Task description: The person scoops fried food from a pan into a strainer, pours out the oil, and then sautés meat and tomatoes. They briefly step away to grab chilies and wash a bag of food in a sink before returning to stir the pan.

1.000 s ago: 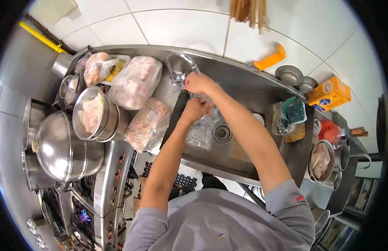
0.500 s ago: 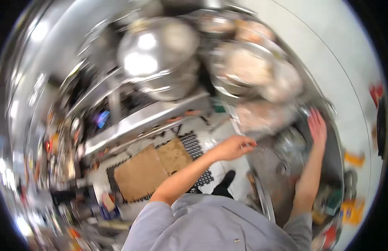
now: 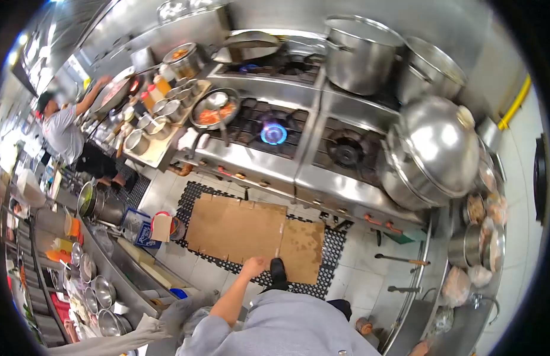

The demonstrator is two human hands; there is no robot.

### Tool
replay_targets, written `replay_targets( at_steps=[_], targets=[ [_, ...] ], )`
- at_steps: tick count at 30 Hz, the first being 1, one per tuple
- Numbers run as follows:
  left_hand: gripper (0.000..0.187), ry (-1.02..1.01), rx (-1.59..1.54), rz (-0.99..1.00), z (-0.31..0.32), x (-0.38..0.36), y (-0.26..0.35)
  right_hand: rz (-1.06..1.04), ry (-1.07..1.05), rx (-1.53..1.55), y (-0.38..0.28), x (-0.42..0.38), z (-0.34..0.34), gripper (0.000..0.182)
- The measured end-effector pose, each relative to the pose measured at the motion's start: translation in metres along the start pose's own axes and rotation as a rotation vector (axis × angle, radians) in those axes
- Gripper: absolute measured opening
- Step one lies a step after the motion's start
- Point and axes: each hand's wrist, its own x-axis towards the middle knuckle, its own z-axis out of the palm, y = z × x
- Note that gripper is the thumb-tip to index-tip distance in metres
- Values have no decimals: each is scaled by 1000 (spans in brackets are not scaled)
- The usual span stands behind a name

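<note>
My left hand (image 3: 256,267) hangs over the floor with its fingers curled in and nothing visible in them. Below it are the brown cardboard sheets (image 3: 236,228) on a black rubber mat (image 3: 337,261), and my black shoe (image 3: 278,270) stands on the cardboard's edge. Only a small piece of my right hand (image 3: 418,349) shows at the bottom edge, by the metal sink counter (image 3: 459,338); its fingers cannot be made out. Nearest to that side are bagged food (image 3: 457,285) and a faucet (image 3: 485,302).
A lit blue burner (image 3: 273,134) burns on the stove ahead. Beside it sits a pan of orange-red food (image 3: 214,110). Large steel pots (image 3: 361,56) and a domed lidded pot (image 3: 438,148) stand on the right. Another person (image 3: 64,130) works at the far left.
My view has swung left, away from the sink to the stove and floor. My left hand now hangs over the mat; my right hand, earlier stretched over the sink, is nearly out of view.
</note>
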Motion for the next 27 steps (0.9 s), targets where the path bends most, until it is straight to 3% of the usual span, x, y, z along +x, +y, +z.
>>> replay_targets(
  at_steps=[2,4,6,7,8,9,10,11,12,13,15,17,18,21,23,27],
  targets=[
    [32,58,-37,-166,0,0,-89,-43,52,112,-45,-11,-6,12],
    [28,-45,363,-262,2,-13,-170,-79,141,384,-59,-2,17,11],
    [28,-142,337,-452,2,-26,-210,-114,243,660,-22,71,103,12],
    [26,-212,358,-237,5,-27,-237,-133,280,766,24,131,169,12],
    [25,-282,381,-24,5,-23,-256,-293,30,966,-39,116,130,14],
    [25,-280,376,-34,-2,-25,-251,-473,-53,1171,-91,107,142,16],
    [23,-195,-93,-339,-14,-35,-231,-662,-399,1010,-146,108,140,19],
    [21,-91,-564,-630,-21,-41,-218,-615,-812,1062,-198,79,53,24],
    [21,-83,-560,-637,-28,-42,-210,-688,-1048,1073,-245,71,37,27],
    [23,-36,-674,-705,-33,-40,-205,-837,-1117,1069,-285,54,-3,25],
    [26,19,-780,-792,-39,-44,-199,-1161,-975,840,-365,37,-38,27],
    [26,208,-832,-762,-49,-45,-194,-1307,-913,888,-433,14,-81,26],
    [25,239,-1005,-753,-48,-41,-207,-1286,-1040,960,-473,3,-101,27],
    [21,285,-920,-812,-95,-28,-182,-1094,-1558,1289,-574,-26,-162,37],
    [21,437,-850,-682,-137,6,-182,-866,-1923,1519,-644,-46,-196,49],
    [26,674,-584,-372,-240,98,-148,-579,-2115,1667,-710,-69,-294,55]
  ],
)
